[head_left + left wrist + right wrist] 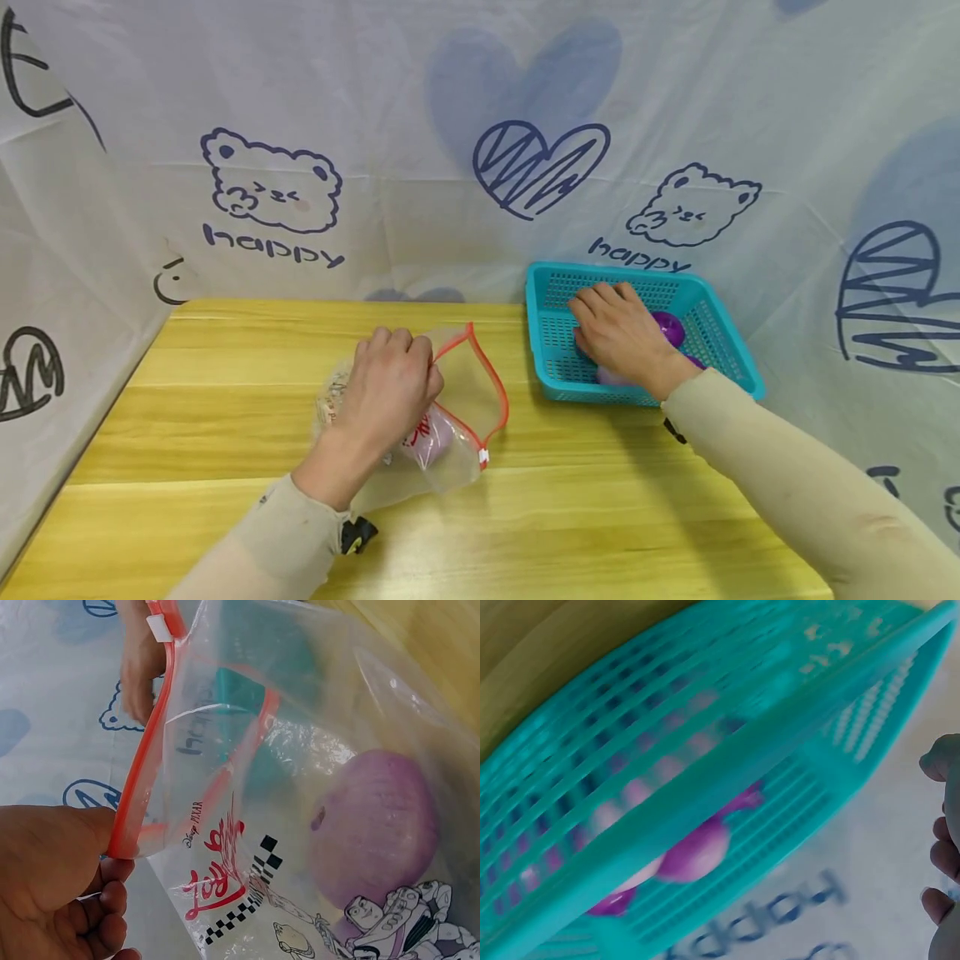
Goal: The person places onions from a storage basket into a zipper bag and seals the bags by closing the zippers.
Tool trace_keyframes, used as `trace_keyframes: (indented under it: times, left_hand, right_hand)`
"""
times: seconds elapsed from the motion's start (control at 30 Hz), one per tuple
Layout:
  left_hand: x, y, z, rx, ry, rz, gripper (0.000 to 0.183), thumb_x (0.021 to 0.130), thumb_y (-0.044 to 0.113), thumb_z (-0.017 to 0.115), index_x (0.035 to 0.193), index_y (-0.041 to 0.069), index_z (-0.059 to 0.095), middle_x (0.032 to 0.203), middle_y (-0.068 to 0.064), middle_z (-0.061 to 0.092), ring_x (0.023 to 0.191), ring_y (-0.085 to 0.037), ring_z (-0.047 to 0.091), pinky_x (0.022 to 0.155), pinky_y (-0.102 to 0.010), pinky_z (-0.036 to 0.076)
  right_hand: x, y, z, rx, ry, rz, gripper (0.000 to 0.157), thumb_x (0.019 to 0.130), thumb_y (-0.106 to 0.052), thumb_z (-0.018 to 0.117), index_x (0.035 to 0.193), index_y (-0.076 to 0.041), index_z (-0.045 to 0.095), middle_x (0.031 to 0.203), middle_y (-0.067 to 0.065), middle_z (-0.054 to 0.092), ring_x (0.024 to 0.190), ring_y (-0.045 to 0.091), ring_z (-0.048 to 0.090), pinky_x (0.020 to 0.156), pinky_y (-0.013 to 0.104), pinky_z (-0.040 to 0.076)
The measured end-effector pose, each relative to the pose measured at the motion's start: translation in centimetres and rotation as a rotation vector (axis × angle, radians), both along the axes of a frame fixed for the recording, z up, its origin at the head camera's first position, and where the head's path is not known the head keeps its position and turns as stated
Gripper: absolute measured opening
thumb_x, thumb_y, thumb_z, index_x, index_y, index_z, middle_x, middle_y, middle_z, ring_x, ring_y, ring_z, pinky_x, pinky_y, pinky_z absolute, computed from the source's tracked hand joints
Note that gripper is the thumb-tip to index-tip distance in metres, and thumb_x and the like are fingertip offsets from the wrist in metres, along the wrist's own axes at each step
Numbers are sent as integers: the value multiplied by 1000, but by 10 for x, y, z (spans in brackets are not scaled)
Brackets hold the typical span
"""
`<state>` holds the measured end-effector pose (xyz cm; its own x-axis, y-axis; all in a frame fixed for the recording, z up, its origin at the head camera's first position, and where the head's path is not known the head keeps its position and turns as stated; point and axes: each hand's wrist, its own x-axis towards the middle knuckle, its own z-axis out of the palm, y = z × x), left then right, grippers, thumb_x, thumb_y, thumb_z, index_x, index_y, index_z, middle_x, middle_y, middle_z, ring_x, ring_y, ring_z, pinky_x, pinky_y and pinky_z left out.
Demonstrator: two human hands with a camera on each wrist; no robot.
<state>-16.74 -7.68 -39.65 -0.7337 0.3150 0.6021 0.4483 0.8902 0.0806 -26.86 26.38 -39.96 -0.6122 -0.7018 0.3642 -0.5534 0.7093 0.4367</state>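
Observation:
My left hand [390, 392] pinches the red zip edge [142, 780] of a clear plastic bag [225, 772] between thumb and fingers. The bag lies on the table with its mouth spread apart, facing right. Inside it rests a light purple onion [379, 825], partly behind the printed toy figure. My right hand [618, 329] is over a turquoise basket [555, 387], fingers bent downward. In the right wrist view its fingers [945, 859] are loosely curled beyond the rim, with nothing between them. Shiny purple onion-shaped things [697, 851] lie in the basket, partly hidden by its wall.
The yellow wooden table [225, 375] carries both bag and basket. A white cloth [412, 125] with bear and heart prints hangs behind it, close to the basket's back. A white slider [483, 457] sits at the bag mouth's near corner.

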Motion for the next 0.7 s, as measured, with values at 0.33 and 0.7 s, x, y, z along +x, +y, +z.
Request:
trace_keyframes:
  times: [0.33, 0.7]
  left_hand:
    - [4, 1, 0, 25, -34, 13, 18, 84, 15, 56, 68, 12, 49, 66, -2, 44, 65, -26, 40, 60, -38, 35]
    - [6, 0, -2, 25, -46, 5, 17, 85, 16, 58, 70, 11, 52, 67, -2, 46, 65, -25, 40, 59, -36, 31]
  right_hand:
    - [-27, 53, -9, 74, -53, -139, 32, 89, -28, 66, 108, -5, 55, 111, 13, 58, 103, 34, 51, 82, 48, 40]
    - [-44, 66, -2, 359, -89, -74, 23, 91, -4, 58, 113, -5, 54, 115, 12, 56, 105, 32, 48, 85, 48, 42]
